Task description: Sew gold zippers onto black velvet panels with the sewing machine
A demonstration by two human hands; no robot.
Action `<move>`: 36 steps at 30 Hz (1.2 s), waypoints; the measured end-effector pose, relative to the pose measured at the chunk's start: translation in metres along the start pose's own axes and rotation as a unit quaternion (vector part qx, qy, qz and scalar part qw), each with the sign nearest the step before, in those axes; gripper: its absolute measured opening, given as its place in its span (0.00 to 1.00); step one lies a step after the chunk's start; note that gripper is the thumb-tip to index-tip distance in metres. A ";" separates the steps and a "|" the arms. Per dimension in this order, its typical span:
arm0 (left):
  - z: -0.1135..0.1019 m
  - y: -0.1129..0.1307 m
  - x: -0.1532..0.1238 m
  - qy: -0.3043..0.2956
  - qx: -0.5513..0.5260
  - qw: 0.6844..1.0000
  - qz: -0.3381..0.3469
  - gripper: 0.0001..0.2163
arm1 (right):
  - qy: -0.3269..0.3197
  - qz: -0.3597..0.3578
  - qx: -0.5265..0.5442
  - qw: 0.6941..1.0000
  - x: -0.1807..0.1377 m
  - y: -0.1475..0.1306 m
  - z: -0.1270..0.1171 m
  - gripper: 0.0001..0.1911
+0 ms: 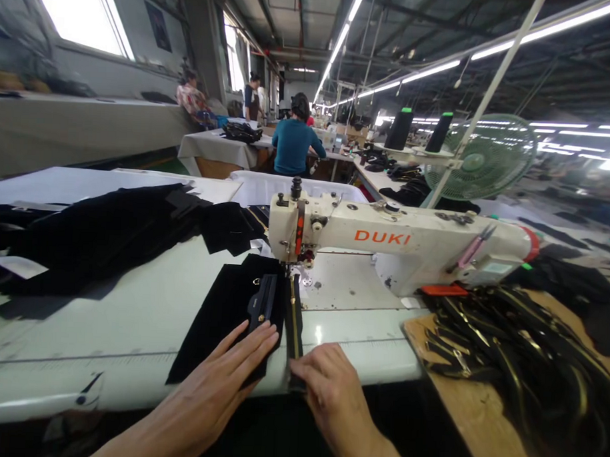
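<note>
My left hand [238, 359] lies flat with fingers stretched out on a black fabric panel [212, 318]. A dark zipped pocket piece with gold hardware [262, 300] sits on that panel, just beyond my fingertips. My right hand [332, 383] pinches the near end of a black zipper strip with gold teeth [295, 315]. The strip runs along the panel's right edge, up to the needle area of a white sewing machine [385, 234]. Whether the strip and panel are joined at the needle I cannot tell.
Black fabric pieces [99, 234] are piled on the left of the table. A heap of gold-toothed zippers [521, 349] lies on a wooden board [464, 401] at right. Behind the machine are a white bin [326, 189], thread cones [400, 130], a fan [480, 158] and a seated person [294, 145].
</note>
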State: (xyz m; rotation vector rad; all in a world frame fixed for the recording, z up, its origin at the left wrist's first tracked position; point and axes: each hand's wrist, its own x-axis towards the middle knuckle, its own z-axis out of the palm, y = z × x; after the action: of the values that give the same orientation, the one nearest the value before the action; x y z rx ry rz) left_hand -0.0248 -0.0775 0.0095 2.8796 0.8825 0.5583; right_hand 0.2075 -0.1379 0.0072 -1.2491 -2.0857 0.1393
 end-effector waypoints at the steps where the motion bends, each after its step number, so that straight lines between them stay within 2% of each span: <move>1: 0.003 0.003 0.001 -0.007 0.005 1.000 0.017 0.31 | 0.002 -0.014 -0.016 1.000 -0.002 -0.001 0.002 0.14; 7: 0.018 0.014 -0.002 -0.035 0.060 0.996 0.050 0.36 | 0.045 -0.013 -0.026 0.999 -0.018 -0.014 0.023 0.13; 14: 0.016 0.010 -0.001 -0.038 0.076 0.994 0.075 0.32 | 0.052 -0.008 -0.030 0.998 -0.017 -0.015 0.020 0.13; 19: 0.017 0.010 0.000 -0.053 0.050 0.995 0.067 0.32 | 0.058 -0.017 -0.040 0.997 -0.014 -0.015 0.022 0.12; 22: 0.009 0.008 0.003 -0.072 -0.002 0.997 0.034 0.31 | 0.063 -0.033 -0.061 0.996 -0.014 -0.015 0.023 0.12; 26: -0.008 0.003 0.010 -0.118 -0.101 0.988 -0.012 0.41 | 0.049 -0.058 -0.089 0.993 -0.012 -0.011 0.017 0.14; 28: -0.017 0.002 0.014 -0.133 -0.118 0.984 -0.006 0.45 | 0.013 -0.056 -0.067 0.996 -0.004 -0.005 0.009 0.15; 30: -0.024 0.002 0.019 -0.131 -0.114 0.985 0.010 0.46 | -0.015 -0.019 -0.044 0.999 0.012 0.003 0.001 0.18; 32: -0.030 0.003 0.024 -0.117 -0.102 0.988 0.027 0.47 | -0.026 0.020 -0.060 0.998 0.032 0.015 -0.001 0.26; 34: -0.030 0.001 0.028 -0.088 -0.086 0.991 0.046 0.43 | -0.040 0.022 -0.105 0.993 0.050 0.028 0.004 0.33; 36: -0.024 -0.004 0.031 -0.064 -0.070 0.992 0.083 0.37 | -0.066 -0.003 -0.131 0.989 0.061 0.041 0.014 0.33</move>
State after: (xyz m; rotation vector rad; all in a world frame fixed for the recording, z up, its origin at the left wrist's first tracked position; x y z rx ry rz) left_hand -0.0123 -0.0577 0.0413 2.8392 0.5650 0.4223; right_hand 0.2106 -0.0638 0.0099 -1.4207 -2.2772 -0.0608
